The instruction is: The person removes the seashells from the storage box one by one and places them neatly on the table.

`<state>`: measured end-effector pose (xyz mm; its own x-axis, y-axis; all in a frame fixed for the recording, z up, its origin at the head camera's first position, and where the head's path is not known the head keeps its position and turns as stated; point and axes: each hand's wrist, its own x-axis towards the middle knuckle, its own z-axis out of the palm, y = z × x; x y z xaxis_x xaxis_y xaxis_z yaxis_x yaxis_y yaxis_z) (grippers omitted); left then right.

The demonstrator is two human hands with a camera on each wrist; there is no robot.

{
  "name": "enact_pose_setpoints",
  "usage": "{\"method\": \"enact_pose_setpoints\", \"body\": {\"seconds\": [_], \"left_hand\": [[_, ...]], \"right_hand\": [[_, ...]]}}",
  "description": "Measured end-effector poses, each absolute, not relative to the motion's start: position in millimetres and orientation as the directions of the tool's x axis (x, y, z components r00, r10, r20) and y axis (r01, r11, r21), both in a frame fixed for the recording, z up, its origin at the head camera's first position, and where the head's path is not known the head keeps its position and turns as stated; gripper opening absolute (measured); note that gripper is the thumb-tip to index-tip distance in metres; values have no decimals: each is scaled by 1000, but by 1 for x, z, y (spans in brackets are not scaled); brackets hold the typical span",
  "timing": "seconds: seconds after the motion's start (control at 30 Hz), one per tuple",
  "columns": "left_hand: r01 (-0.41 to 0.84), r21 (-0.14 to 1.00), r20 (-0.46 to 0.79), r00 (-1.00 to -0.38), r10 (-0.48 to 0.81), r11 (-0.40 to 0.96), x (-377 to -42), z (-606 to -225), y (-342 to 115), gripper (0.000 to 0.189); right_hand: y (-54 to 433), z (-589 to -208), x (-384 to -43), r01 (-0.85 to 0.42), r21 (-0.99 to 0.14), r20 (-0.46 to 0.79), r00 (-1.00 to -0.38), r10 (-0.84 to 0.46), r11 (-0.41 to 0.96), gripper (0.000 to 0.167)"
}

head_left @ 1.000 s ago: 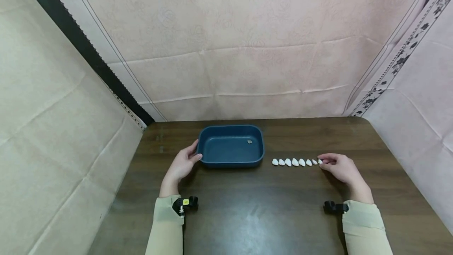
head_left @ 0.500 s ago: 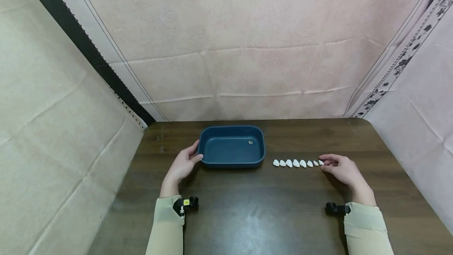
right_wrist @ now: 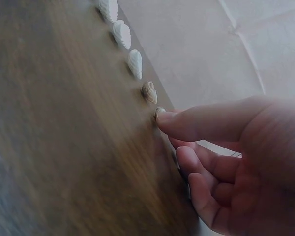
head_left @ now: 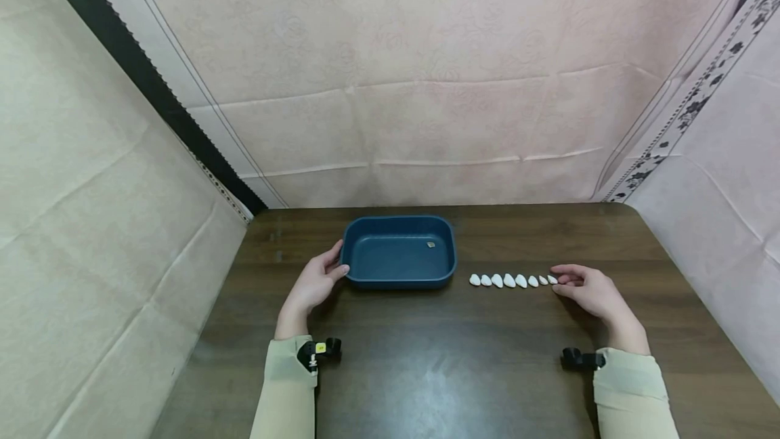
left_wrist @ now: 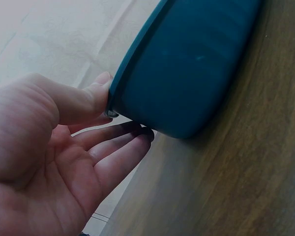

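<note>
Several seashells, mostly white, lie in a row on the table to the right of a dark blue rectangular tray. My right hand is at the row's right end, pinching the last small shell between thumb and fingers; the thumb covers much of it in the right wrist view. Beside it lies a brownish striped shell, then a white shell. At the tray's left side my left hand grips the rim, thumb over the edge and fingers against the outer wall.
Inside the tray is one tiny pale piece, too small to identify. The brown wooden table reaches back to a pale cloth hanging, with cloth sides at left and right. Each wrist wears a black camera mount.
Both hands stay in nearly the same places. The right fingers have shifted slightly to the right at the last shell, and the whole view has moved a little.
</note>
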<state>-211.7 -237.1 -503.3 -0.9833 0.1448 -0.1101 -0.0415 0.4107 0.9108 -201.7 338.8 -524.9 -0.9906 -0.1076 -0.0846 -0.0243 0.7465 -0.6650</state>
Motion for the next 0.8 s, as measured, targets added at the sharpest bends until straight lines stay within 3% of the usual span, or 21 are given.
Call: {"method": "enact_pose_setpoints", "body": {"seconds": [0.8], "left_hand": [[-51, 908, -119, -983, 138, 416, -212, -505, -238, 63]], "right_hand": [[344, -517, -197, 8, -706, -122, -986, -111, 708, 48]]}}
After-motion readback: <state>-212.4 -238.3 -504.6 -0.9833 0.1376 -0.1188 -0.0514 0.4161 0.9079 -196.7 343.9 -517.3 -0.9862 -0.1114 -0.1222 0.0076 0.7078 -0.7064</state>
